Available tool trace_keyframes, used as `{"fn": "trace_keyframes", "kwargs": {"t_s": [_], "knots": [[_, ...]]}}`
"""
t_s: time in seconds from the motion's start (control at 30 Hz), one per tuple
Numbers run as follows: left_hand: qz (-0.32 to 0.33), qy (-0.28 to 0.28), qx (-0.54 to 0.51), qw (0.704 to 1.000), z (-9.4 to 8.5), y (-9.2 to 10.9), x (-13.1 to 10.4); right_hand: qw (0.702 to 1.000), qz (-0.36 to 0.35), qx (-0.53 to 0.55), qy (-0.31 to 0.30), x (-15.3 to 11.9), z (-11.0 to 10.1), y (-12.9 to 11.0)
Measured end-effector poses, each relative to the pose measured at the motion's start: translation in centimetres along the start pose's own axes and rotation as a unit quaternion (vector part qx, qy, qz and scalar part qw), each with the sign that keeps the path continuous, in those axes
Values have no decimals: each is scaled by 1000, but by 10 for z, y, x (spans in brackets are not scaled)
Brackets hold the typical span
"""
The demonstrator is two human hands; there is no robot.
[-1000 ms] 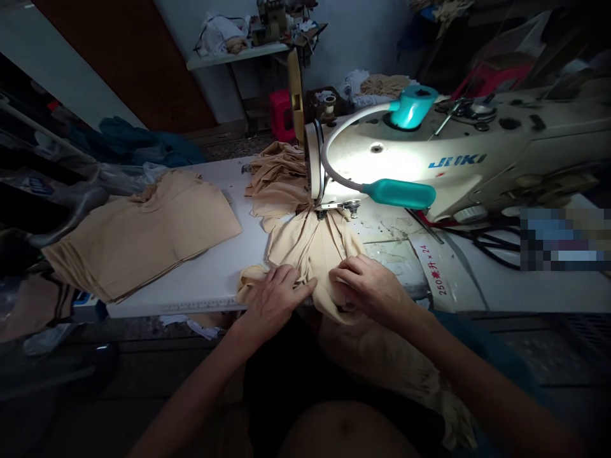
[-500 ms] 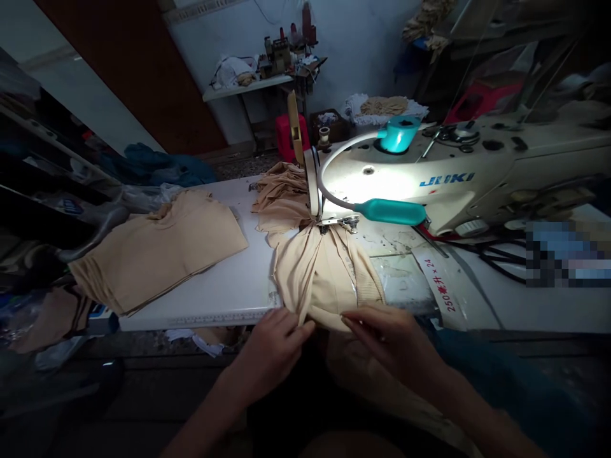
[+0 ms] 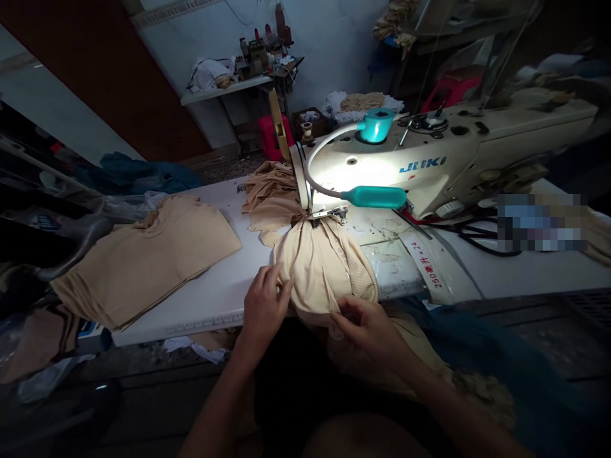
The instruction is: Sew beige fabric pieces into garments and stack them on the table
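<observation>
Beige fabric (image 3: 310, 267) lies gathered under the needle area of a cream sewing machine (image 3: 377, 162) marked JUKI, and drapes over the table's front edge. At the fabric's left side is my left hand (image 3: 265, 299), its thumb and fingers apart, the fingertips touching the cloth. My right hand (image 3: 365, 324) pinches a fold of the fabric near its lower edge. A teal lamp (image 3: 377, 196) on a white bent neck lights the machine.
A stack of folded beige pieces (image 3: 157, 254) lies on the white table (image 3: 200, 299) at the left. More crumpled beige cloth (image 3: 272, 194) sits behind the needle. A printed strip (image 3: 432, 267) lies right of the fabric. Black cables (image 3: 477, 235) run at the right.
My left hand has let go of the fabric's lower edge and moved up and left along its side. My right hand still pinches the cloth, which is spread wider. The view has shifted slightly.
</observation>
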State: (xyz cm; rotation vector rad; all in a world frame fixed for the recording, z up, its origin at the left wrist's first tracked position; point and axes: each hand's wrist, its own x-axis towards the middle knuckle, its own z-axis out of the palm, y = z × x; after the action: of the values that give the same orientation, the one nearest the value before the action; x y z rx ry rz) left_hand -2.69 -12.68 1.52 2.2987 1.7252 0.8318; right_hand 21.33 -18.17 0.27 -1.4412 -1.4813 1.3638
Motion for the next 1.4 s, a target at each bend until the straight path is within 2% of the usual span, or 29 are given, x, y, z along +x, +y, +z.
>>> {"fn": "trace_keyframes", "kwargs": {"t_s": [0.07,0.2,0.3,0.4,0.53,0.6,0.67,0.73,0.83,0.93,1.0,1.1,1.17,1.3,1.4], "knots": [[-40,-4,35,999,7,-10,9,1000,12,-2,2,0,-5,-2],[-43,-66,25,997,14,-15,16,984,-5,-171,50,9,-14,-7],[-47,-84,-30,995,7,-12,18,949,-29,-308,64,17,-12,-13],[-65,-79,-99,990,-10,-9,21,923,-34,-377,70,22,-8,-20],[-89,-63,-171,979,-29,-11,24,929,-37,-362,60,20,-8,-26],[-113,-40,-178,977,-31,-16,22,957,-30,-285,51,16,-12,-29],[-127,-3,-137,982,-29,-20,20,986,-7,-164,39,12,-16,-29],[-93,35,-65,993,-23,-20,18,997,22,-66,25,9,-21,-25],[50,46,17,998,-7,-8,17,999,38,-17,4,9,-23,-14],[198,-17,36,979,12,13,15,999,30,-23,5,9,-22,-5],[249,-56,28,966,23,24,11,998,16,-55,3,7,-23,-4],[265,-63,20,962,38,33,0,987,-40,-153,2,0,-30,-7],[264,-55,30,963,44,36,-8,967,-118,-224,11,0,-38,-8],[270,-45,49,961,46,37,-16,897,-316,-306,30,25,-61,-1],[267,-45,54,961,44,37,-18,847,-382,-369,-17,54,-77,5]]}}
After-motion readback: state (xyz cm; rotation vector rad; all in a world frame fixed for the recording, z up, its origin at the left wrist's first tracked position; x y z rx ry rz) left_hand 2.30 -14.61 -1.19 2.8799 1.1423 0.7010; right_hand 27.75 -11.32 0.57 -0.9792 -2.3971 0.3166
